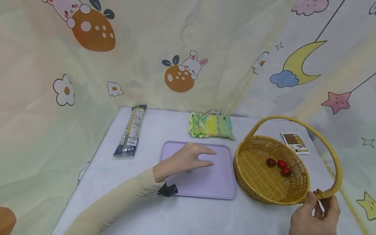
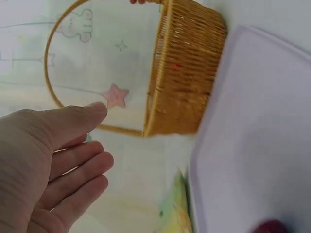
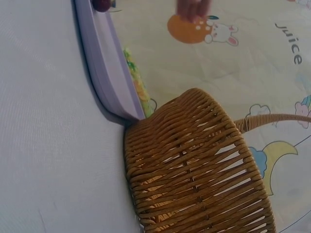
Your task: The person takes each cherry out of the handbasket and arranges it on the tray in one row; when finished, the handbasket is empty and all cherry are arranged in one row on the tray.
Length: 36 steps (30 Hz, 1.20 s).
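My left hand (image 1: 188, 158) hovers over the lilac tray (image 1: 217, 186), thumb and fingers apart, holding nothing. A small dark red round fruit (image 2: 270, 227) lies on the tray; in the head view the left hand mostly hides it. To the right stands a woven wicker basket (image 1: 255, 176) with a tall arched handle. Small glossy red fruits (image 1: 285, 171) sit together on its floor, toward the right side. At the basket's near right edge, my right hand (image 1: 315, 215) grips the rim where the handle joins it.
Behind the tray lies a green and yellow packet (image 1: 211, 125). A long, dark-ended packet (image 1: 131, 132) rests at the back left. Beyond the basket is a small brown and white sachet (image 1: 295, 142). Printed cloth (image 1: 141, 65) hangs around the white table (image 1: 147, 209).
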Each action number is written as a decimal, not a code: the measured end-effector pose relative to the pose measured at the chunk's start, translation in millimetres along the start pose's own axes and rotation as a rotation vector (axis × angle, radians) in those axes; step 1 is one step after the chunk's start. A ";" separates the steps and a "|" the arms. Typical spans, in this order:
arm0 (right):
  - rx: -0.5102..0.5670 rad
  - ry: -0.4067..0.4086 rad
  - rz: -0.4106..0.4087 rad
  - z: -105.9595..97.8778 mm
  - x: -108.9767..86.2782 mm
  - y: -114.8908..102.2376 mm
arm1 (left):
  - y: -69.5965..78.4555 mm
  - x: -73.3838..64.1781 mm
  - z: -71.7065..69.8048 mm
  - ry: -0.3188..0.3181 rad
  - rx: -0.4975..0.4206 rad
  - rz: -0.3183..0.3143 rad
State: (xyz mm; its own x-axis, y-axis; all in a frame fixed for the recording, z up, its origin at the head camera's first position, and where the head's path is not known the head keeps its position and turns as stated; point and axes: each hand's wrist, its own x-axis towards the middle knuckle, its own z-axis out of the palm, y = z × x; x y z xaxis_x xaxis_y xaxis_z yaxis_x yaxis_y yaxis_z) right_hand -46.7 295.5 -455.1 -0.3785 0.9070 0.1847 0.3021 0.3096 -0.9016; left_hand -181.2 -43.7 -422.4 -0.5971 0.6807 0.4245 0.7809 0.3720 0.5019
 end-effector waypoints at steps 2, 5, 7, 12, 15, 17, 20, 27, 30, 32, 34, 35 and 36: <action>0.004 0.000 0.002 -0.9 -0.3 -0.2 | 4.4 17.7 6.1 -0.012 -0.048 0.030; 0.017 0.007 -0.030 -1.0 0.0 1.1 | 7.4 41.4 18.3 -0.048 -0.140 0.014; 0.033 0.014 -0.056 -0.5 0.2 2.4 | 8.1 55.4 27.3 -0.082 -0.207 -0.034; 0.114 0.054 -0.151 3.2 2.8 6.0 | 9.2 88.1 51.2 -0.126 -0.372 -0.170; 0.142 0.085 -0.195 4.0 3.2 4.0 | 10.3 108.3 69.3 -0.135 -0.482 -0.231; 0.146 0.096 -0.206 3.2 1.4 -0.2 | 11.4 121.4 81.9 -0.143 -0.536 -0.263; 0.153 0.103 -0.215 1.0 -3.4 -7.2 | 14.6 140.7 98.8 -0.154 -0.582 -0.295; 0.171 0.113 -0.231 -0.3 -8.4 -12.6 | 26.1 178.4 127.5 -0.190 -0.633 -0.353; 0.191 0.115 -0.268 0.3 -7.3 -10.2 | 28.5 190.1 137.0 -0.197 -0.629 -0.366; 0.214 0.120 -0.287 1.1 -6.0 -9.1 | 28.4 196.8 143.3 -0.196 -0.633 -0.370; 0.234 0.123 -0.299 2.0 -4.8 -8.2 | 27.5 202.6 149.3 -0.187 -0.631 -0.379; 0.233 0.124 -0.305 2.5 -4.1 -7.6 | 27.0 205.5 152.2 -0.178 -0.627 -0.384; 0.237 0.124 -0.307 2.8 -3.6 -6.7 | 26.3 207.8 155.2 -0.171 -0.631 -0.390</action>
State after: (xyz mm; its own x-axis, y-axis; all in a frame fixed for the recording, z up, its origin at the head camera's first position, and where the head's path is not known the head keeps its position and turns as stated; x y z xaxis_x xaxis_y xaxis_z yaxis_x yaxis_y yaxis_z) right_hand -49.9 289.3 -450.9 -0.3072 0.8148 0.4918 -0.0242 0.5099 -0.8599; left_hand -256.2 205.5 -437.9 -0.7313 0.6814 0.0317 0.2355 0.2085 0.9493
